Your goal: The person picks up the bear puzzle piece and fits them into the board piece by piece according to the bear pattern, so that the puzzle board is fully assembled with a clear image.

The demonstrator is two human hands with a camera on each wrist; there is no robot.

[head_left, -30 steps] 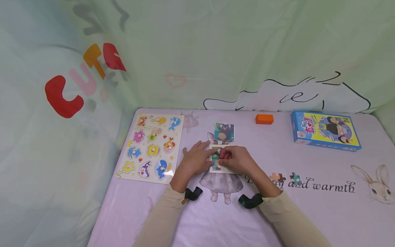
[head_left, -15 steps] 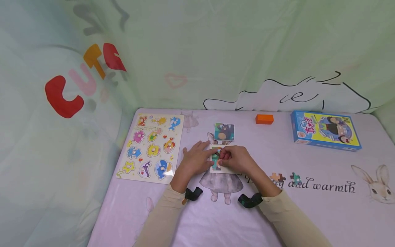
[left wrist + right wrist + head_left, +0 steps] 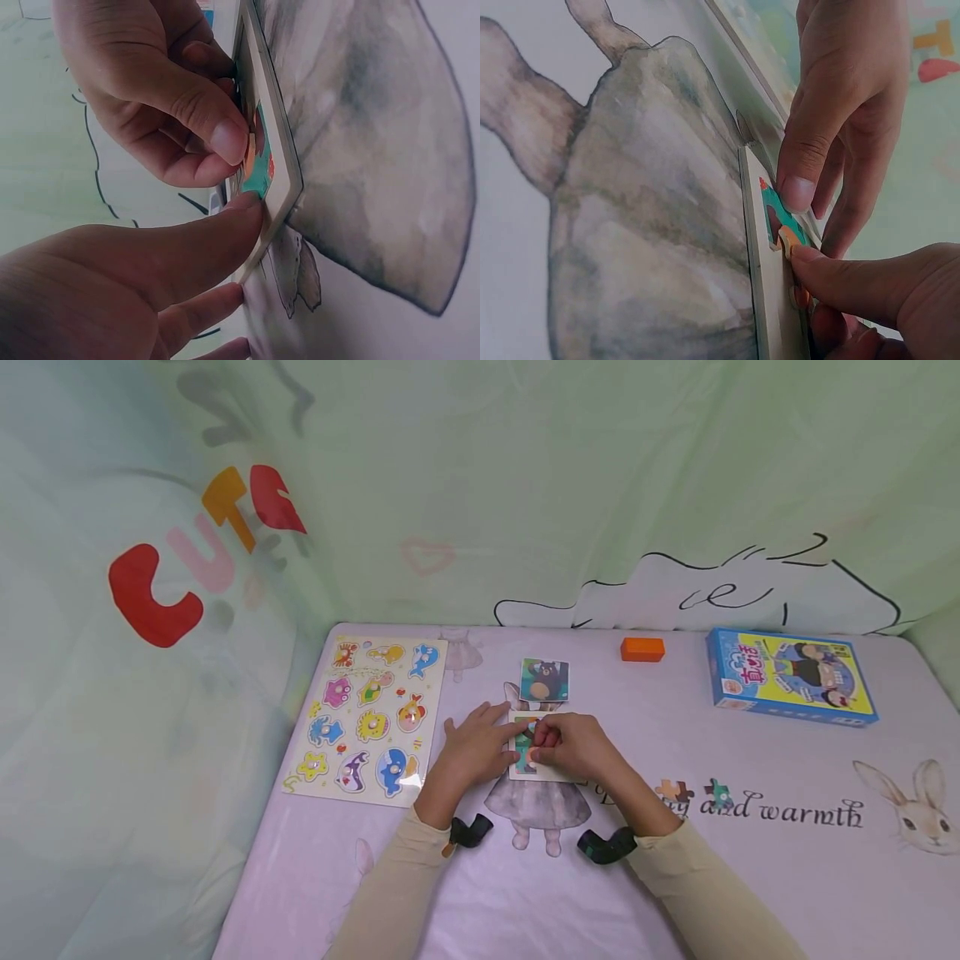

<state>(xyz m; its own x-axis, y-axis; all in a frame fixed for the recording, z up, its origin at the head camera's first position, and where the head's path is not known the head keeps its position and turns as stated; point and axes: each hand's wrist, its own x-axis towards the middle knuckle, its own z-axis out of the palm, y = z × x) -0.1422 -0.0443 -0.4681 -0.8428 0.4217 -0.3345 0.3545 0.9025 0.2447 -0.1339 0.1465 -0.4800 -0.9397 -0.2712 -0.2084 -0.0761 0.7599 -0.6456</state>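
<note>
A small wooden puzzle tray [image 3: 550, 775] lies flat on the table in front of me, with green picture pieces in its left part. My left hand [image 3: 476, 747] is spread beside it; in the left wrist view the thumb presses on a green piece [image 3: 259, 178] inside the frame. Between thumb and fingers, my right hand [image 3: 579, 747] pinches an orange puzzle piece [image 3: 788, 241], its edge tilted up at the border of the green pieces. My right fingers hide the tray's right part in the head view. Just behind the tray lies a bear picture card [image 3: 544, 681].
Two loose jigsaw pieces, one brown-orange [image 3: 673, 791] and one green [image 3: 718, 794], lie to the right of my right forearm. A sea-animal knob puzzle board [image 3: 367, 722] is at the left. Farther back stand an orange block [image 3: 642, 650] and a blue-yellow box [image 3: 793, 677].
Almost nothing differs. My right wrist has shifted very slightly to the left; both hands stay at the tray.
</note>
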